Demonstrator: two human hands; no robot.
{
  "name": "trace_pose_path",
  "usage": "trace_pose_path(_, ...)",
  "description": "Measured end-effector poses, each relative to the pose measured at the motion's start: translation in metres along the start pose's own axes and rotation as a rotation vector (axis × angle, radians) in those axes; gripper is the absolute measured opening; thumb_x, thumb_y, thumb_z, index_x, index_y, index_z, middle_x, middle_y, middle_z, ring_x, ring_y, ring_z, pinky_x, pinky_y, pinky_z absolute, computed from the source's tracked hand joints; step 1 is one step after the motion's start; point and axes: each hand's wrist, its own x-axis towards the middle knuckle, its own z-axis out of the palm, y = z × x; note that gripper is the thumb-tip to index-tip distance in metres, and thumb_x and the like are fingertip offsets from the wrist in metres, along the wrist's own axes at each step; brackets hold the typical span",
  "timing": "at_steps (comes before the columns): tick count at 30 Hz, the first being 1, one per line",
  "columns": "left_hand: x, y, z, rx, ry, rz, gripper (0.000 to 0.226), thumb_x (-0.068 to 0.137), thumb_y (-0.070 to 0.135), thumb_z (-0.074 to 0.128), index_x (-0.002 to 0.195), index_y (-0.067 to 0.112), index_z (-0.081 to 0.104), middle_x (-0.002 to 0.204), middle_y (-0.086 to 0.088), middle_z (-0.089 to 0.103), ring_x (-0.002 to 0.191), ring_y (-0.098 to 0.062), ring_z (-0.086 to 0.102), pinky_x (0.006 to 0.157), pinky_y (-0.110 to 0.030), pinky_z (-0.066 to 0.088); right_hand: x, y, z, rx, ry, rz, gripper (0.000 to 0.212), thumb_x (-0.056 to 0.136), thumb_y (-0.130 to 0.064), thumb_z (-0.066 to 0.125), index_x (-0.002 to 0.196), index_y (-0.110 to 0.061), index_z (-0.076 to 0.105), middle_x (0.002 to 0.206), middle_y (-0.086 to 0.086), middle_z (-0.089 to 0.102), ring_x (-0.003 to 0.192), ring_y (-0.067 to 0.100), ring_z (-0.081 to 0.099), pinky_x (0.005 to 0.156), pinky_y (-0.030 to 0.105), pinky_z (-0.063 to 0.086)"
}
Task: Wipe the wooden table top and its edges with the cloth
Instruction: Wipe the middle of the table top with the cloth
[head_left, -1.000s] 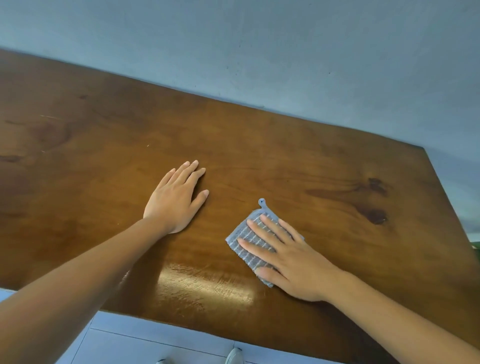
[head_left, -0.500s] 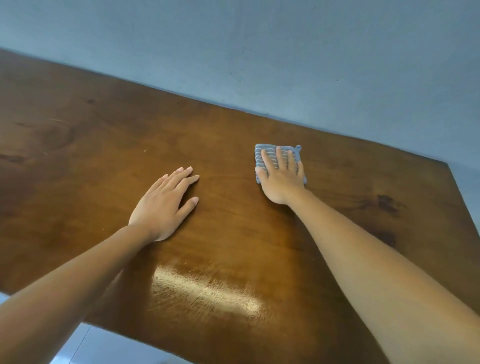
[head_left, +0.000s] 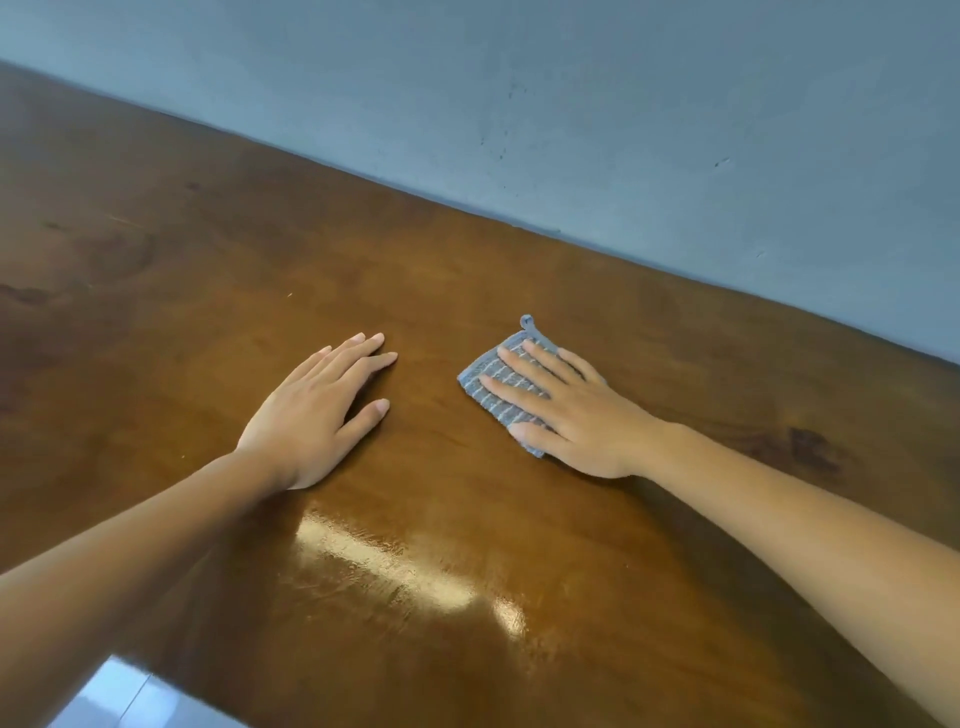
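I saw both hands spread flat on the glossy brown wooden bench (head_left: 208, 249). My right hand (head_left: 576, 410) lay open, palm down, pressing the small grey ribbed cloth (head_left: 491, 376) onto the wood; the cloth's hanging loop pointed toward the blue-grey wall (head_left: 623, 104) behind the bench. My left hand (head_left: 317, 415) rested open beside the cloth, apart from it, gripping nothing. Between cloth and wall, bare wood.

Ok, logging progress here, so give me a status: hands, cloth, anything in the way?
Left hand flat on bare table, no grip. Right hand open, pressing cloth flat mid-table. Nothing in the way.
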Motion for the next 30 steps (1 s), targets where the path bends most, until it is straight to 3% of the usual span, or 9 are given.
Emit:
trace_pose_path(10, 0.000, 0.004, -0.001, -0.022, -0.002, -0.011, 0.057, 0.105, 0.058, 0.019, 0.158, 0.037, 0.027, 0.169, 0.019, 0.012, 0.155, 0.003, -0.001, 0.128, -0.030, 0.005, 0.081, 0.132, -0.036, 0.035, 0.059, 0.319, 0.057, 0.104, -0.062, 0.009, 0.158, -0.051, -0.006, 0.170, -0.010, -0.015, 0.155, 0.012, -0.017, 0.125, 0.044, -0.006)
trace_pose_path(14, 0.001, 0.004, -0.003, -0.022, -0.006, -0.007, 0.057, 0.105, 0.057, 0.021, 0.158, 0.037, 0.028, 0.169, 0.018, 0.013, 0.155, 0.002, 0.000, 0.128, -0.030, 0.006, 0.082, 0.130, -0.034, 0.079, 0.116, 0.453, 0.058, 0.103, -0.063, 0.009, 0.159, -0.049, 0.000, 0.171, -0.009, -0.009, 0.156, 0.015, -0.012, 0.124, 0.046, -0.003)
trace_pose_path(18, 0.002, 0.003, -0.002, -0.019, -0.012, -0.004, 0.059, 0.104, 0.058, 0.018, 0.158, 0.037, 0.028, 0.169, 0.017, 0.013, 0.155, 0.001, 0.000, 0.129, -0.035, 0.009, 0.083, 0.098, -0.032, 0.149, 0.084, 0.615, 0.060, 0.102, -0.062, 0.004, 0.159, -0.046, -0.008, 0.170, -0.002, -0.015, 0.156, 0.024, -0.017, 0.124, 0.051, -0.005)
trace_pose_path(20, 0.002, 0.002, -0.002, -0.018, -0.015, -0.007, 0.059, 0.104, 0.059, 0.017, 0.158, 0.037, 0.027, 0.169, 0.017, 0.013, 0.155, 0.001, 0.000, 0.129, -0.035, 0.010, 0.072, 0.079, -0.027, 0.136, 0.059, 0.561, 0.059, 0.103, -0.060, 0.003, 0.159, -0.045, -0.011, 0.169, -0.001, -0.019, 0.155, 0.026, -0.020, 0.124, 0.052, -0.008)
trace_pose_path(26, 0.003, 0.003, -0.004, -0.014, -0.024, -0.006, 0.062, 0.103, 0.061, 0.015, 0.159, 0.037, 0.027, 0.169, 0.018, 0.012, 0.155, 0.001, 0.000, 0.129, -0.035, 0.010, 0.010, 0.075, -0.009, 0.014, 0.029, 0.144, 0.059, 0.101, -0.063, 0.001, 0.156, -0.050, -0.015, 0.167, -0.011, -0.025, 0.151, 0.011, -0.029, 0.123, 0.039, -0.014)
trace_pose_path(30, 0.003, 0.004, -0.005, -0.010, -0.032, -0.011, 0.062, 0.103, 0.061, 0.015, 0.159, 0.038, 0.025, 0.169, 0.018, 0.011, 0.155, 0.002, -0.001, 0.129, -0.035, 0.008, -0.003, 0.115, -0.017, 0.029, 0.007, 0.147, 0.061, 0.097, -0.068, 0.002, 0.155, -0.055, -0.012, 0.165, -0.018, -0.026, 0.149, 0.004, -0.031, 0.122, 0.035, -0.015)
